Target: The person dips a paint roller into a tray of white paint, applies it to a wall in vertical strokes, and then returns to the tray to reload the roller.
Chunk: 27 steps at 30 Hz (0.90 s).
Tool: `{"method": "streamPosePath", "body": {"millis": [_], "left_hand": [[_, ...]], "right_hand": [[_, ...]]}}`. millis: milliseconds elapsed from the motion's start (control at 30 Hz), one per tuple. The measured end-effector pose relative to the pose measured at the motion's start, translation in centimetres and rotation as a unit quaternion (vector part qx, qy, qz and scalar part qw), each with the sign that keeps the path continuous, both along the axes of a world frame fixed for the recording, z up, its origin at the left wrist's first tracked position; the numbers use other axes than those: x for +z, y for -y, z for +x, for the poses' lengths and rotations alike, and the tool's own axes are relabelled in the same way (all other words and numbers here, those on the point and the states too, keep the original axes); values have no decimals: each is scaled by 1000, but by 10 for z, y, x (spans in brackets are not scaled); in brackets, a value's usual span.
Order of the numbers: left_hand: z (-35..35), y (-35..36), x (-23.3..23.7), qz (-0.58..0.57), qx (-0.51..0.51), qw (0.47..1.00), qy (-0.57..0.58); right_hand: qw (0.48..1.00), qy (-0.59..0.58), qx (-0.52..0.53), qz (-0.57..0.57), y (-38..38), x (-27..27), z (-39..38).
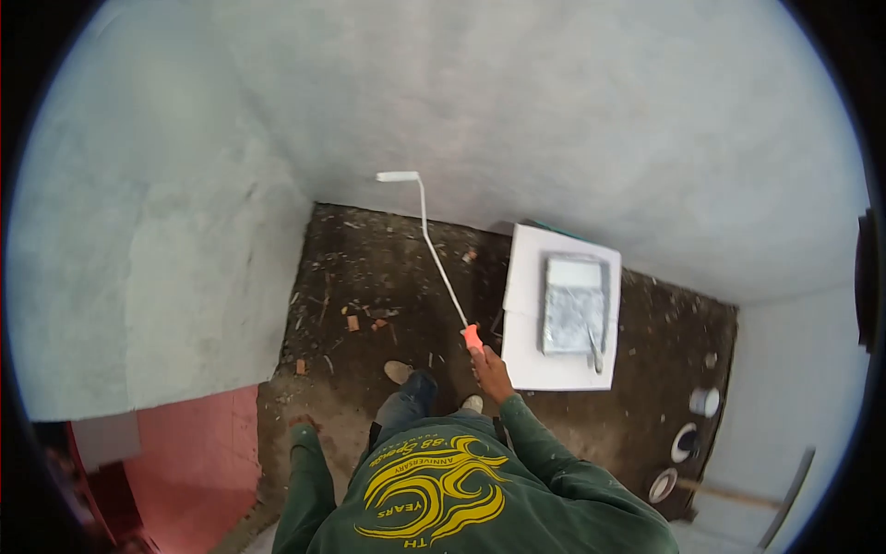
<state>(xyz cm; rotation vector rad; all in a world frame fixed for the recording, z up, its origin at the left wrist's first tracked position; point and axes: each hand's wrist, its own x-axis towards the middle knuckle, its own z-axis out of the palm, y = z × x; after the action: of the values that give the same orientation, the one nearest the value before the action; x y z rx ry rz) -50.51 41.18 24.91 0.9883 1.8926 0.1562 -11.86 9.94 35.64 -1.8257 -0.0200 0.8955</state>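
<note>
My right hand [493,371] is wrapped round the orange handle of a small paint roller [439,262]. A long, bent white rod leads from the handle to a slim white roller sleeve [399,176], which overlaps the lower part of the grey-white wall [554,120] in this view. My left hand [304,422] hangs low beside my leg, its fingers loosely apart with nothing in them. To the right of the roller, a paint tray [549,319] smeared with whitish grey lies on a white board [523,360]. A paintbrush [595,351] rests over the tray's lower right side.
Rubble and brick bits [353,323] litter the dark dirt floor [369,268]. White containers [704,402] stand along the right wall, near a wooden-handled tool [729,494]. At lower left, a pink floor [189,462] shows past the left wall's edge [166,397].
</note>
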Motion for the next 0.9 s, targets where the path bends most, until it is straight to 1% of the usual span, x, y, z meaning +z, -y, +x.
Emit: {"method": "streamPosePath", "body": {"millis": [33, 67, 133, 167, 200, 233, 267, 333, 367, 400, 433, 467, 500, 567, 600, 667, 700, 733, 767, 800, 833, 867, 900], "left_hand": [[11, -1, -3, 13, 25, 1000, -3], [22, 4, -9, 8, 10, 1000, -5], [39, 8, -19, -2, -60, 998, 21], [48, 9, -20, -4, -95, 995, 31], [67, 31, -7, 18, -99, 994, 46], [88, 64, 10, 39, -102, 992, 64], [92, 83, 5, 37, -111, 991, 62], [85, 120, -20, 47, -175, 973, 146], [76, 134, -31, 45, -174, 972, 149], [67, 144, -42, 32, -219, 969, 114], [60, 152, -49, 20, -262, 962, 78], [55, 155, -56, 23, -261, 962, 81], [45, 158, -61, -1, -235, 970, 62], [15, 161, -66, -46, -185, 982, 22], [6, 155, -73, -68, -161, 985, 1], [-3, 140, -77, -112, -119, 986, -42], [-6, 133, -79, -135, -98, 984, -64], [-8, 130, -83, -162, -76, 980, -85], [-1, 125, -90, -166, -79, 980, -79], [7, 118, -102, -151, -283, 942, -96], [6, 121, -101, -130, -475, 863, -114], [10, 119, -104, -103, -641, 750, -131], [30, 122, -91, -74, -781, 604, -139]], "right_hand": [[1000, 13, -8, 5, 16, 1, -3], [1000, 25, -11, 8, 34, 2, -9], [999, 22, -42, -9, 69, -5, -23], [997, 66, -45, -18, 91, -14, -27], [993, 108, -48, -27, 112, -20, -36], [990, 118, -56, -45, 133, -22, -43], [990, 116, -65, -48, 150, -17, -48], [988, 100, -85, -79, 181, 10, -62], [989, 78, -101, -74, 199, 5, -72], [989, 85, -100, -74, 215, 7, -80], [988, 49, -128, -69, 229, 8, -90], [986, 10, -156, -64, 242, 8, -101], [986, 11, -156, -61, 252, 10, -110], [973, -54, -217, -63, 270, 16, -125], [972, -54, -220, -58, 276, 17, -130], [964, -31, -249, -92, 284, 21, -144], [954, -57, -283, -84, 283, 34, -148], [952, -56, -289, -85, 286, 32, -160], [948, -37, -306, -82, 290, 26, -171], [944, -16, -320, -81, 291, 25, -172], [925, -103, -363, -44, 286, 42, -177], [924, -109, -363, -55, 288, 44, -182], [919, -113, -373, -55, 288, 46, -187]]}}
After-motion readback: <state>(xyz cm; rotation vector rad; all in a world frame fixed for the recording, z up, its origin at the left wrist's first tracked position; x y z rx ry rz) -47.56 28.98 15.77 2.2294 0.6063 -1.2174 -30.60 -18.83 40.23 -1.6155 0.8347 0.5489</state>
